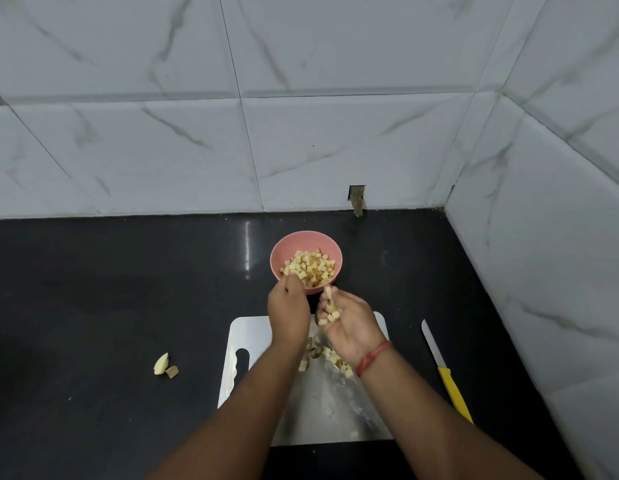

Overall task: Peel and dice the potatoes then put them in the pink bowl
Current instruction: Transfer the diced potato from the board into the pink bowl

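Note:
A pink bowl (280, 247) stands on the black counter and holds many pale potato cubes (310, 266). My left hand (289, 311) reaches over the bowl's near rim, fingers curled down toward the cubes; what it holds is hidden. My right hand (349, 325) is just right of it, palm up and cupped, carrying several potato cubes (330, 311) on its fingers. More diced potato (327, 355) lies on the white cutting board (249, 334) under my wrists.
A yellow-handled knife (446, 372) lies on the counter right of the board. A potato piece and a small brown scrap (164, 365) sit left of the board. Marble-tiled walls close the back and the right side.

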The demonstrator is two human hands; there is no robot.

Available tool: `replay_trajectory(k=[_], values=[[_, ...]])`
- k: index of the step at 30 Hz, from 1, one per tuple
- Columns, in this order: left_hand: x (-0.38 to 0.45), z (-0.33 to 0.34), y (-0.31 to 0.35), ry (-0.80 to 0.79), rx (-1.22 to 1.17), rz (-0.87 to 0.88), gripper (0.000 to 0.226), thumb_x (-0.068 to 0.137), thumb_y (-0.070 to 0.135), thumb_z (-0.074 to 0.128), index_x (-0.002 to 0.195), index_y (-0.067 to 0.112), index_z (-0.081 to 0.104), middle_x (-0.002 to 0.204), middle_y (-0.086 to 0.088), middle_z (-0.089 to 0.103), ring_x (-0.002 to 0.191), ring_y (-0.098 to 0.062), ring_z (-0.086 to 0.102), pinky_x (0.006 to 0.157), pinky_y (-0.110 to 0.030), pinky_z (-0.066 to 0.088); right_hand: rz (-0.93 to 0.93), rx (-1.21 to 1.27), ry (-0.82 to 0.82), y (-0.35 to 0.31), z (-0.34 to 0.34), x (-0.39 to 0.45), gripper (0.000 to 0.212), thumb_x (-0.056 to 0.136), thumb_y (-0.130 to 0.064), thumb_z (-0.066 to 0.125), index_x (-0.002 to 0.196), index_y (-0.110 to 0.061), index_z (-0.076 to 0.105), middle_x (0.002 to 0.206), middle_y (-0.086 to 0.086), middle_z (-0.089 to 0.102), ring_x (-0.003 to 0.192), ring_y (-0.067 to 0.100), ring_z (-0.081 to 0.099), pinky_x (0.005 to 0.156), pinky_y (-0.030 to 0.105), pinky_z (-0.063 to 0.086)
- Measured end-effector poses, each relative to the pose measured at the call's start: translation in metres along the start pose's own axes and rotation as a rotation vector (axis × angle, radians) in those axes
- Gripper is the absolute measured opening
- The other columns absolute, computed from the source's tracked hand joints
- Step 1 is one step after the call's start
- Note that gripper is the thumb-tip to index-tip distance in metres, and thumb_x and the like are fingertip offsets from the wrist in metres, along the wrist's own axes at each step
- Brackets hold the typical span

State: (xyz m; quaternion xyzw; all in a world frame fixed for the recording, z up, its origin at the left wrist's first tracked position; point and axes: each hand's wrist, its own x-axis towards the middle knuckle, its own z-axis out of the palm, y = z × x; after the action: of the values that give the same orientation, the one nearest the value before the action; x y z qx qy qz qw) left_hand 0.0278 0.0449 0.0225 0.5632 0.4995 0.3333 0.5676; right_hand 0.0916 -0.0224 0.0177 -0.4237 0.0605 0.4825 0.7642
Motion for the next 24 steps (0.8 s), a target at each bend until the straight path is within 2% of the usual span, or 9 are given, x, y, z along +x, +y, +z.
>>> replay_trajectory(k=[2,4,8,11,14,16,18,22,24], values=[[0.022,0.010,0.019,0.038,-0.069,-0.002,0.032,0.094,0.020,0.039,0.062,0.016,0.041,0.063,-0.001,0.043,0.061,-0.016,0.042,0.057,-0.034,0.038,0.002,0.055,-0.021,-0.015,0.027,0.013,0.024,0.100,-0.004,0.043,0.108,0.009,0.061,0.095,0.021,0.069,0.076,0.023,0.068,0.062,0.028,0.055],[0.045,0.021,0.035,0.061,-0.124,-0.023,0.034,0.096,0.023,0.039,0.062,0.017,0.040,0.062,0.002,0.044,0.061,-0.015,0.044,0.059,-0.032,0.039,-0.002,0.024,0.019,-0.031,0.052,0.030,0.027,0.100,-0.008,0.045,0.114,0.011,0.058,0.108,0.027,0.067,0.088,0.032,0.071,0.063,0.035,0.058],[0.089,0.037,0.045,-0.008,-0.002,-0.114,0.031,0.102,0.028,0.040,0.076,0.017,0.055,0.076,0.000,0.061,0.073,-0.017,0.058,0.070,-0.033,0.048,-0.047,-0.228,0.093,-0.047,0.087,0.067,0.022,0.091,-0.005,0.046,0.086,0.000,0.067,0.083,0.020,0.066,0.077,0.031,0.068,0.071,0.039,0.058],[0.106,0.041,0.035,-0.091,0.186,-0.089,0.025,0.094,0.014,0.046,0.070,0.015,0.054,0.076,-0.001,0.062,0.073,-0.021,0.057,0.070,-0.035,0.048,-0.149,-0.788,0.191,-0.050,0.088,0.090,0.035,0.087,-0.008,0.045,0.062,-0.019,0.066,0.081,0.009,0.067,0.088,0.030,0.066,0.084,0.046,0.056],[0.113,0.039,0.026,-0.108,0.286,-0.044,0.020,0.094,0.010,0.047,0.082,0.007,0.063,0.088,-0.011,0.068,0.075,-0.020,0.057,0.066,-0.033,0.049,-0.284,-1.180,0.186,-0.052,0.084,0.096,0.031,0.094,-0.010,0.044,0.076,-0.022,0.067,0.091,0.003,0.069,0.089,0.022,0.064,0.081,0.034,0.051],[0.115,0.037,0.023,-0.105,0.356,0.012,0.030,0.102,0.018,0.042,0.093,0.001,0.065,0.093,-0.015,0.067,0.079,-0.022,0.057,0.060,-0.031,0.040,-0.307,-1.356,0.139,-0.053,0.084,0.099,0.026,0.098,-0.017,0.045,0.092,-0.014,0.070,0.091,0.005,0.068,0.084,0.021,0.063,0.075,0.030,0.047],[0.116,0.035,0.022,-0.106,0.413,0.042,0.038,0.107,0.023,0.037,0.095,0.000,0.066,0.094,-0.015,0.066,0.083,-0.024,0.056,0.062,-0.032,0.036,-0.335,-1.487,0.110,-0.052,0.084,0.101,0.029,0.100,-0.024,0.044,0.097,-0.011,0.069,0.089,0.006,0.068,0.083,0.022,0.063,0.073,0.029,0.047],[0.113,0.031,0.025,-0.183,0.452,0.090,0.026,0.099,0.008,0.044,0.102,0.011,0.069,0.099,-0.005,0.070,0.088,-0.019,0.061,0.062,-0.026,0.041,-0.375,-1.635,0.066,-0.056,0.082,0.101,0.026,0.097,-0.015,0.044,0.101,-0.013,0.069,0.096,0.005,0.067,0.088,0.023,0.063,0.081,0.032,0.052],[0.113,0.027,0.025,-0.207,0.471,0.137,0.030,0.094,0.003,0.047,0.102,0.018,0.071,0.097,0.001,0.071,0.090,-0.017,0.064,0.065,-0.024,0.045,-0.411,-1.719,0.009,-0.058,0.079,0.099,0.026,0.094,-0.010,0.045,0.105,-0.015,0.069,0.102,0.005,0.066,0.093,0.022,0.062,0.086,0.033,0.052]])
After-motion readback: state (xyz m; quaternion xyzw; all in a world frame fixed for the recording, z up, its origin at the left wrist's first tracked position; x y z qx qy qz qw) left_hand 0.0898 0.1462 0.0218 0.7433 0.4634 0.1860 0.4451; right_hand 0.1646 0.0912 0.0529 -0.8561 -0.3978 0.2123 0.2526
